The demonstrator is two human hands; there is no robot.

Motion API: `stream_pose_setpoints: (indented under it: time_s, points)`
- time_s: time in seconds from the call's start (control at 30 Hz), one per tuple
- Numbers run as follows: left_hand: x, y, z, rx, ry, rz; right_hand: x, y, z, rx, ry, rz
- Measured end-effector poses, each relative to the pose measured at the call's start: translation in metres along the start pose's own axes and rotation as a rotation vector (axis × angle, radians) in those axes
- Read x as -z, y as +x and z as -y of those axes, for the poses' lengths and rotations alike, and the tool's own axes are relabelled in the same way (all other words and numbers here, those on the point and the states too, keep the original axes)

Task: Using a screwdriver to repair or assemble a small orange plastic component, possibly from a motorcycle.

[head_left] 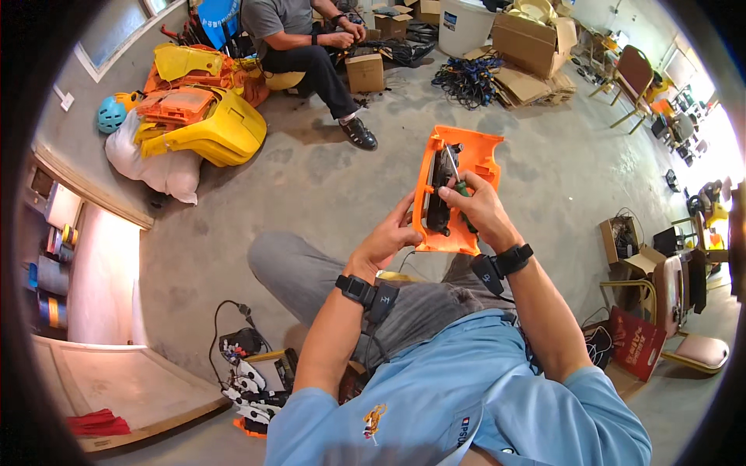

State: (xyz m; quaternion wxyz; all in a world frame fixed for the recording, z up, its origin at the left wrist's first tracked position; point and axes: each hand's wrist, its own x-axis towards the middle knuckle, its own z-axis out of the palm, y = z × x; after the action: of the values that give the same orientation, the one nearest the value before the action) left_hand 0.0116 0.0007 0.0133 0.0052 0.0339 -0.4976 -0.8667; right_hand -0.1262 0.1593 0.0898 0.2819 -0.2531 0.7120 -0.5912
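Observation:
An orange plastic cover [469, 231] is held up in front of me over my lap, its hollow inside facing me. A long black part [437, 211] sits inside it along the left wall. My left hand [387, 239] is closed on the cover's lower left edge, thumb at the rim. In my right hand [483, 208] is a screwdriver [461, 188] with a green and black handle. Its metal shaft points up and left toward the upper end of the black part; I cannot tell whether the tip touches a screw. The right thumb lies by the black part.
Another person [299, 46] sits ahead, hands on something dark. Yellow and orange plastic covers [206, 128] are piled at left on a white sack [155, 163]. Tangled cables [468, 80] and cardboard boxes [528, 48] lie farther off. Chairs [633, 81] and clutter line the right side.

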Motion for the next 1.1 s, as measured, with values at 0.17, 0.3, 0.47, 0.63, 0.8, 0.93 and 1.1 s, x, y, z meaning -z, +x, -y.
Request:
stream_pose_setpoints:
  time_s: [0.17,0.3,0.47,0.63,0.8,0.93,1.1]
  points:
    - [-0.001,-0.001,0.001,0.019,-0.053,-0.007,-0.001,-0.001,-0.004,0.039,0.002,-0.02]
    - [-0.004,-0.002,-0.001,-0.016,-0.091,-0.003,-0.004,-0.002,0.001,0.036,0.041,-0.023]
    - [-0.001,-0.003,0.001,0.014,-0.068,0.005,-0.007,-0.002,-0.003,0.034,0.08,-0.036]
    - [-0.013,0.0,-0.003,0.004,0.107,-0.131,-0.011,0.001,-0.006,0.018,0.085,-0.026]
    - [-0.003,0.007,0.007,0.048,0.194,-0.151,-0.017,0.005,-0.022,-0.01,0.051,0.014]
    - [-0.005,0.008,0.01,-0.006,0.103,-0.162,-0.014,0.002,-0.021,-0.011,0.03,0.037]
    - [-0.001,0.008,0.013,-0.009,0.104,-0.171,-0.013,0.005,-0.035,0.0,-0.247,-0.147]
